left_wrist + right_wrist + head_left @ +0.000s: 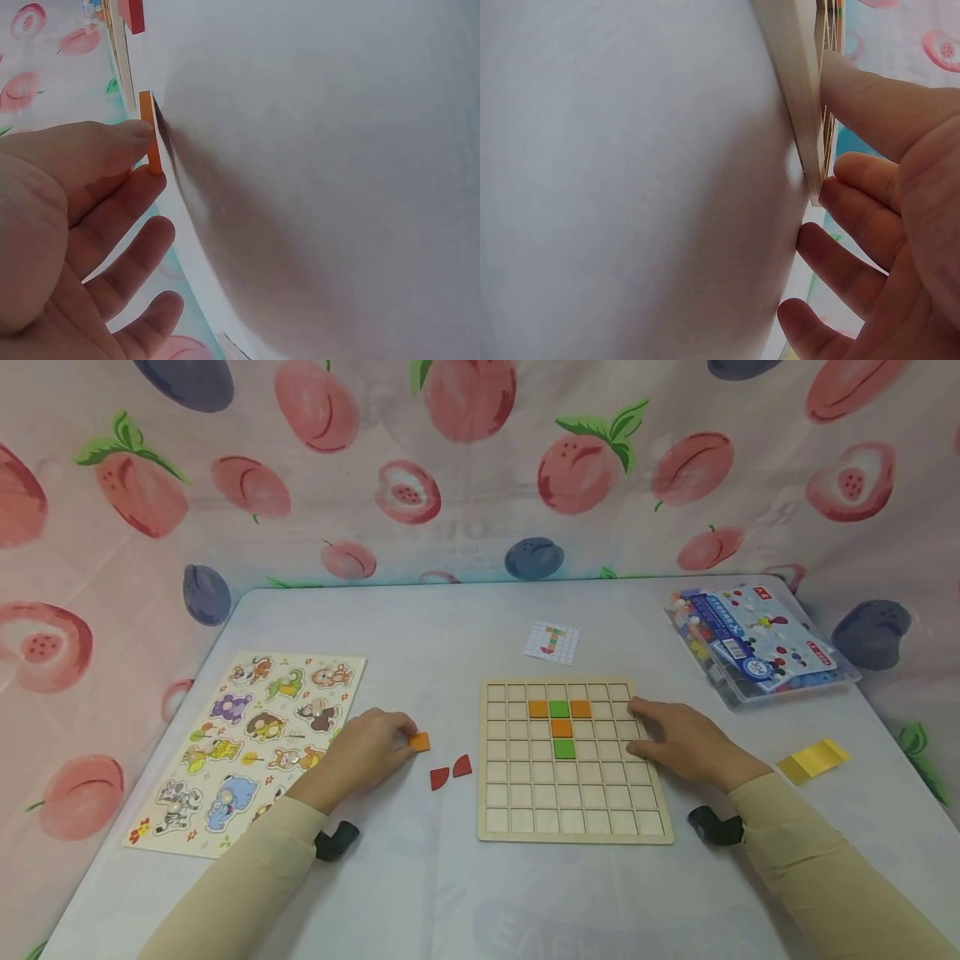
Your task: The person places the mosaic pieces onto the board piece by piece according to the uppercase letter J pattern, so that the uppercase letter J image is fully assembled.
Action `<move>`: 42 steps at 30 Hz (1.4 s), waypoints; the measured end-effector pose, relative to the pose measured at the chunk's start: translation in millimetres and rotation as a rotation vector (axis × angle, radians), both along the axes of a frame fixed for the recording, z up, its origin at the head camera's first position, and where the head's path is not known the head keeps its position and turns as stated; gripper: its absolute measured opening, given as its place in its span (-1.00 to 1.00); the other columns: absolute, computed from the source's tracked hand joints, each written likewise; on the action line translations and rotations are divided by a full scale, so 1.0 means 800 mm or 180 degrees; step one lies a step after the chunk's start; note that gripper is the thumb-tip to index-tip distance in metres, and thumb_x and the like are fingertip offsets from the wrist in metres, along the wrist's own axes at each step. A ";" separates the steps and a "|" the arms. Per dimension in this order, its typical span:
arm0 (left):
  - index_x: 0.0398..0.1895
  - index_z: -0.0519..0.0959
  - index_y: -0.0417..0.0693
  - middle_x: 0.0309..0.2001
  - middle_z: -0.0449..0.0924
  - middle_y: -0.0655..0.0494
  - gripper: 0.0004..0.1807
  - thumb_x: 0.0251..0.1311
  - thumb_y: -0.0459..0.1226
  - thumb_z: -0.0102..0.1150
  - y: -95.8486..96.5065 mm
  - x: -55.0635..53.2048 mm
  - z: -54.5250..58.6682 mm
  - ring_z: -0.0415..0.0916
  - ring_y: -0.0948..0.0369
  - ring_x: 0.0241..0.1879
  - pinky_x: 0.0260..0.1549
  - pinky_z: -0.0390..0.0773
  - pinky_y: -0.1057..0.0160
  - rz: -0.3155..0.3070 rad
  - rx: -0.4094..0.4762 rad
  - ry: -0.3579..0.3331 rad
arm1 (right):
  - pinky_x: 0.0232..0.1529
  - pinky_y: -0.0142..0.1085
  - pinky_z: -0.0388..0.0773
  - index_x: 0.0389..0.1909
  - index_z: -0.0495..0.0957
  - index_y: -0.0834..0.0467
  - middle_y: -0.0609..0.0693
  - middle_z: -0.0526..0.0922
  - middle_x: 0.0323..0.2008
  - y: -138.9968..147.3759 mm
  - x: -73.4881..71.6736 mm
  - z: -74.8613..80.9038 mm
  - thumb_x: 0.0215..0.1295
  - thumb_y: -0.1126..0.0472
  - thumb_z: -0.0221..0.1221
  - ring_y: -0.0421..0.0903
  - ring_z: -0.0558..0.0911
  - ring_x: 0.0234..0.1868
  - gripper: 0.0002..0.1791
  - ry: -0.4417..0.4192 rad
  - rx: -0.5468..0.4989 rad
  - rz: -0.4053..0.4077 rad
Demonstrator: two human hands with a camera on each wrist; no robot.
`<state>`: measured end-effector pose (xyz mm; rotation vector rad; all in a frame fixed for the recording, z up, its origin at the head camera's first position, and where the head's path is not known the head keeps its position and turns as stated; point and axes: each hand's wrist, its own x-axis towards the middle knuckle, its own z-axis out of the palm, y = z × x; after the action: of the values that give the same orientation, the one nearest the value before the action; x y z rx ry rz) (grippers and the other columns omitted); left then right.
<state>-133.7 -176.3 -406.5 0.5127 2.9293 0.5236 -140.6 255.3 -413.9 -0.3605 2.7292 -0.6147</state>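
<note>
My left hand [367, 747] pinches an orange square tile [152, 142] between thumb and fingertip, just above the white tabletop; the other fingers bend loosely. Two red quarter-round tiles [439, 778] lie between that hand and a wooden grid board [517, 818]. On the board, orange and green square tiles [561, 728] form a T: orange, green, orange across, then orange and green down. At the board's right edge rests my right hand [693, 743], its thumb touching the grid and its fingers loosely spread along the edge. In the right wrist view, the board's edge [799, 90] stands beside the thumb.
A small printed pattern card [552, 643] lies behind the board. At the back right is a clear plastic box [761, 643] with colourful pieces. A folded yellow paper [813, 761] lies right of my right hand. An animal puzzle board [225, 752] sits partly under my left forearm.
</note>
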 end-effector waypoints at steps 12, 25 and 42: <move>-0.11 0.71 -0.09 -0.16 0.69 0.10 -0.78 0.19 -0.27 0.37 0.008 0.001 0.006 0.56 0.03 -0.05 0.00 0.53 0.03 -0.0009 -0.0007 0.0002 | 0.35 0.23 0.13 0.46 0.25 0.31 0.34 0.26 0.42 0.000 0.000 0.000 0.35 0.00 0.27 0.39 0.22 0.40 -0.21 0.0002 0.0062 -0.0003; -0.10 0.71 -0.08 -0.15 0.69 0.08 -0.78 0.19 -0.25 0.38 0.028 0.002 0.014 0.56 0.03 -0.03 0.00 0.55 0.05 -0.0065 -0.0051 0.0068 | 0.35 0.23 0.13 0.46 0.24 0.30 0.34 0.26 0.42 0.000 -0.002 0.000 0.35 -0.02 0.27 0.38 0.21 0.41 -0.19 -0.0019 0.0070 -0.0007; -0.15 0.73 -0.07 -0.21 0.70 0.12 -0.82 0.16 -0.30 0.39 0.052 0.007 0.014 0.57 0.10 -0.12 -0.05 0.55 0.09 -0.0261 0.0111 0.0323 | 0.35 0.23 0.13 0.45 0.25 0.32 0.35 0.26 0.41 0.001 -0.002 0.002 0.35 0.02 0.26 0.39 0.22 0.40 -0.22 0.0013 0.0049 0.0044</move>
<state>-128.1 -134.4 -395.4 0.6799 2.9834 0.5551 -142.0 255.7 -412.2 -0.3771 2.7315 -0.5893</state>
